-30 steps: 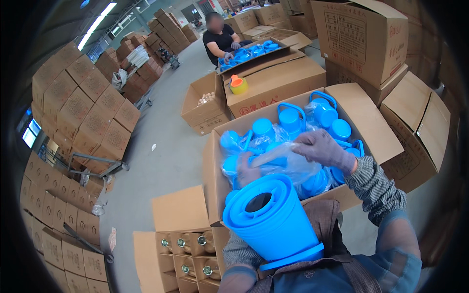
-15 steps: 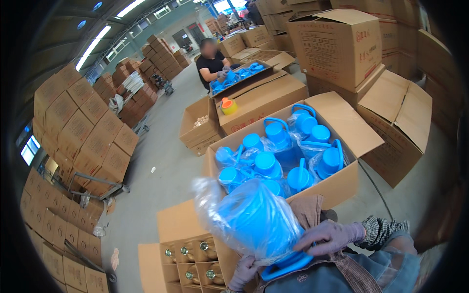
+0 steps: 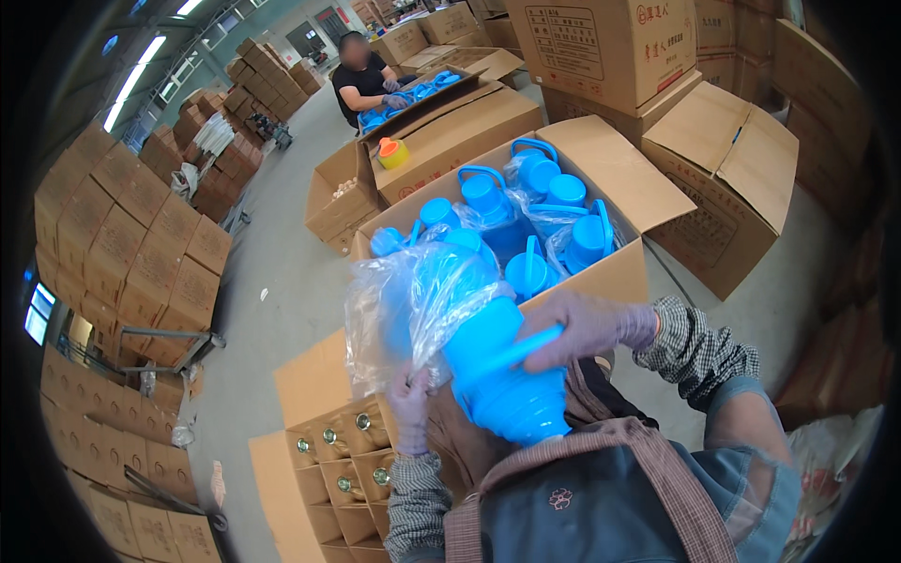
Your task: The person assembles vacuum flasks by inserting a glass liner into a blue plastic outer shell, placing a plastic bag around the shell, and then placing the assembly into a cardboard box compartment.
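Clear plastic film (image 3: 373, 314) bunches at eleven o'clock from the left hand (image 3: 409, 402), which pinches its edge; pinching lightly should prevent tears. At that hand's two o'clock, film partly covers the tilted blue jug (image 3: 483, 330), best kept steady. Whether the blurred right hand (image 3: 599, 328) grips its handle (image 3: 511, 353), I cannot tell.

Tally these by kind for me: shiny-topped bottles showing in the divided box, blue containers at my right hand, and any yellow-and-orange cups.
Shiny-topped bottles showing in the divided box: 5
Blue container at your right hand: 1
Yellow-and-orange cup: 1
Total: 7
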`<state>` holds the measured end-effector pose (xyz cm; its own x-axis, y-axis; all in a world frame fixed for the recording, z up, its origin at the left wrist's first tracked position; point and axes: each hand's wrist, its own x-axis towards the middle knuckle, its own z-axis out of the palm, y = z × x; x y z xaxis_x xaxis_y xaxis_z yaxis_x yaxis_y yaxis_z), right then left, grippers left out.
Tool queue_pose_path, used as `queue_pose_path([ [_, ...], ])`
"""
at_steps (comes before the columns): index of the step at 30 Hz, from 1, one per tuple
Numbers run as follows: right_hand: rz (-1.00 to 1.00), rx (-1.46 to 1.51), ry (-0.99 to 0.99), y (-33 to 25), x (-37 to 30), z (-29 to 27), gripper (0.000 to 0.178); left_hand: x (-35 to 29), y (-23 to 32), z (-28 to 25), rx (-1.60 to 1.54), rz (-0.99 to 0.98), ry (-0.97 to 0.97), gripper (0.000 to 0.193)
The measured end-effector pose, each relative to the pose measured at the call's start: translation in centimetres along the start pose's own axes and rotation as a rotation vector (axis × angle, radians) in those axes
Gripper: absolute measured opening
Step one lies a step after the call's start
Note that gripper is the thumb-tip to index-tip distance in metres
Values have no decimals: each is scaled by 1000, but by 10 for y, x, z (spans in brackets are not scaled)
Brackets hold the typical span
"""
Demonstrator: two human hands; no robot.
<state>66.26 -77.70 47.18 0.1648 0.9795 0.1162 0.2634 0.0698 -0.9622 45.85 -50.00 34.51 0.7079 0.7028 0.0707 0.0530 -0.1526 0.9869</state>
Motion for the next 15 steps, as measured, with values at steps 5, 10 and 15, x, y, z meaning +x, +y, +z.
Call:
queue_pose_path([
  [5, 35, 377, 352, 0, -6, -31, 39, 45, -8, -2, 7, 18, -99, 37],
  [10, -48, 383, 550, 12, -16, -46, 40, 87, 50, 39, -23, 167, -168, 31],
  [15, -399, -95, 837, 41, -4, -38, 31, 109, 16, 60, 352, 216, -224, 21],
])
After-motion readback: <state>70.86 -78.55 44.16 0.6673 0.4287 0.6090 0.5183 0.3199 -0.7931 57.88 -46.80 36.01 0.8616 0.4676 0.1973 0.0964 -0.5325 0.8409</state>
